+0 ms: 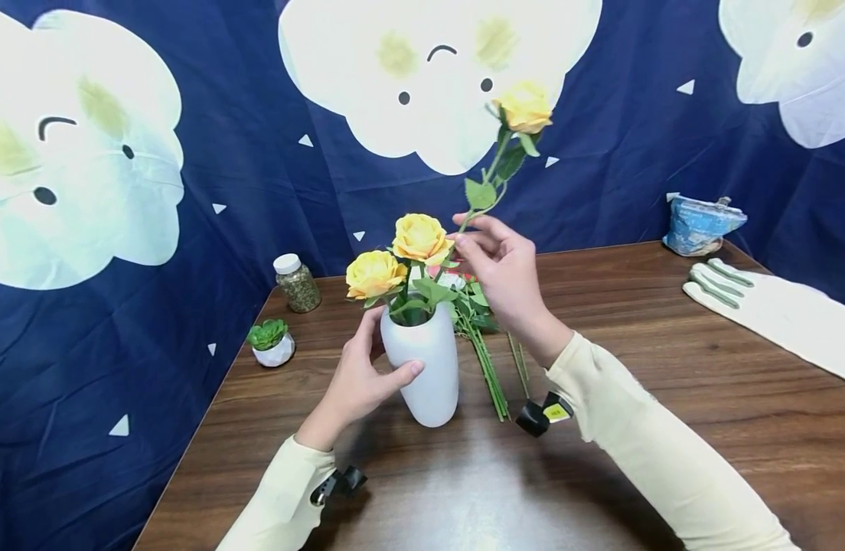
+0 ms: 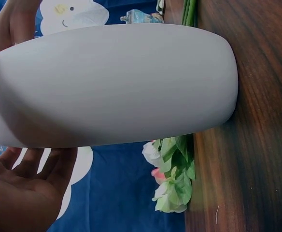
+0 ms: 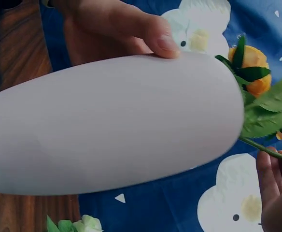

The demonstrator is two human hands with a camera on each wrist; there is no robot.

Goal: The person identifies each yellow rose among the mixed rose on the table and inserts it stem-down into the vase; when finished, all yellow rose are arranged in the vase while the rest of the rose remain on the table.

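A white vase [image 1: 429, 375] stands on the wooden table, leaning slightly in the head view. My left hand [image 1: 357, 383] grips its left side near the top, thumb across the front and fingers behind. Two yellow roses, a higher one [image 1: 421, 239] and a lower one [image 1: 374, 274], sit in the vase mouth. Above and right of the mouth, my right hand [image 1: 508, 279] pinches the stem of a third yellow rose [image 1: 526, 107], whose bloom points up and right. In the right wrist view that stem [image 3: 257, 145] runs to the vase rim; its lower end is hidden.
Green flower stems [image 1: 487, 367] with white and pink blooms lie behind the vase. A small potted succulent [image 1: 271, 343] and a lidded jar [image 1: 298, 283] stand at left. White-and-green gloves [image 1: 760, 298] and a blue bag [image 1: 701, 224] are at right. A dark blue curtain [image 1: 257, 191] hangs behind.
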